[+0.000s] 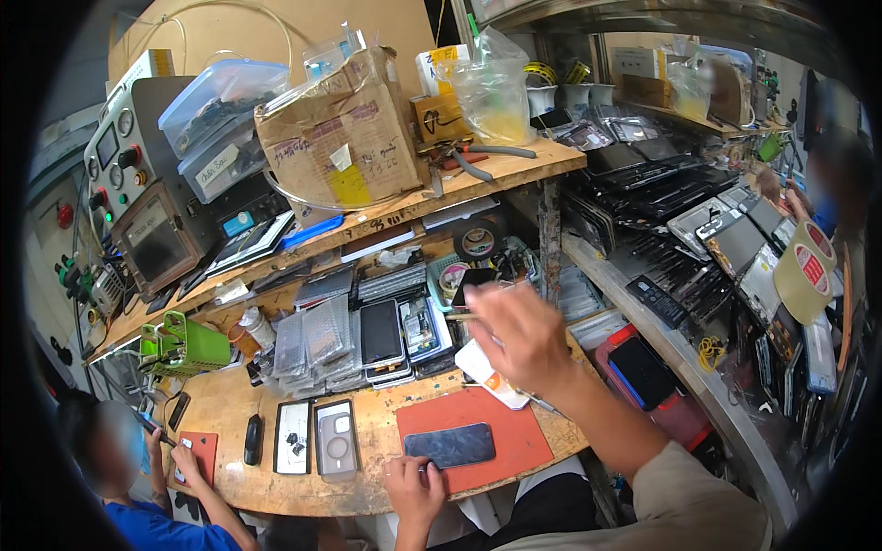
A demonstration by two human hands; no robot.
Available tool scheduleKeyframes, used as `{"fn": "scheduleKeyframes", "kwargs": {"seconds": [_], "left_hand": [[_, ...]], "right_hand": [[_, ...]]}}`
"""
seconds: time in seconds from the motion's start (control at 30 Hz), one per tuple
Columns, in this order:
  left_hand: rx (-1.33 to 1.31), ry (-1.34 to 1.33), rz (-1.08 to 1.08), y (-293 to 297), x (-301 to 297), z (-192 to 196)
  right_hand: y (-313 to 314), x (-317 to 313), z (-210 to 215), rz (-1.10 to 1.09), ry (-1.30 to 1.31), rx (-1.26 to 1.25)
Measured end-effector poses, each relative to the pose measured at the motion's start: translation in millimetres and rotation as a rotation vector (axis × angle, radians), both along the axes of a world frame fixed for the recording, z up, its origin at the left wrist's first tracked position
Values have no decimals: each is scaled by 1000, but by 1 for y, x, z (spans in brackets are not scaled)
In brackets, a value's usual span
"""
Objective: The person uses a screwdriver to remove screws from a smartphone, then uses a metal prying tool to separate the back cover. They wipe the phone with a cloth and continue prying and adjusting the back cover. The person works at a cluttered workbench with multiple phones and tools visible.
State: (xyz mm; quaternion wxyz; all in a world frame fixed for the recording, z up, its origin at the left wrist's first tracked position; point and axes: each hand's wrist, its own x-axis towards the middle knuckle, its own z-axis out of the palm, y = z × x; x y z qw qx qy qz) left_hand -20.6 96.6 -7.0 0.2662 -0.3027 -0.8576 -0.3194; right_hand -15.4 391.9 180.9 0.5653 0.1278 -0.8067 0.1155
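A smartphone (449, 445) with a dark screen lies on a red-orange mat (514, 428) at the front of the bench. My left hand (413, 489) rests at the phone's lower left corner, its fingers curled against the edge; a small dark spot by the fingertips is unclear. Raised over the back right of the mat, my right hand (522, 338) is closed, with a thin light-coloured stick (459, 317) showing at its fingertips. Below that hand lie a white card-like piece (487, 372) with an orange mark and a thin metal tool (548, 405), partly hidden by my forearm.
Left of the mat are a clear phone case (336, 441), a tray with small dark parts (293, 438) and a black device (253, 439). Stacked phones (381, 332) stand behind, below a shelf (404, 204). A co-worker (152, 487) sits at left; a metal-edged parts rack (707, 422) stands right.
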Motion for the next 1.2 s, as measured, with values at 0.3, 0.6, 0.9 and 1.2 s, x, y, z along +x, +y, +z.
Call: {"fn": "scheduleKeyframes", "kwargs": {"seconds": [0.3,0.6,0.9,1.2], "left_hand": [[87,-9,8,-6,5,-10],[65,-34,9,1,5,-3],[332,-213,-160,36,28,36],[-396,-113,-576,129,-6,25]], "right_hand": [[23,-70,130,-151,-90,195],[46,-94,150,-4,629,125],[-15,55,-46,412,309,-338],[47,105,-177,36,83,-1255]]}}
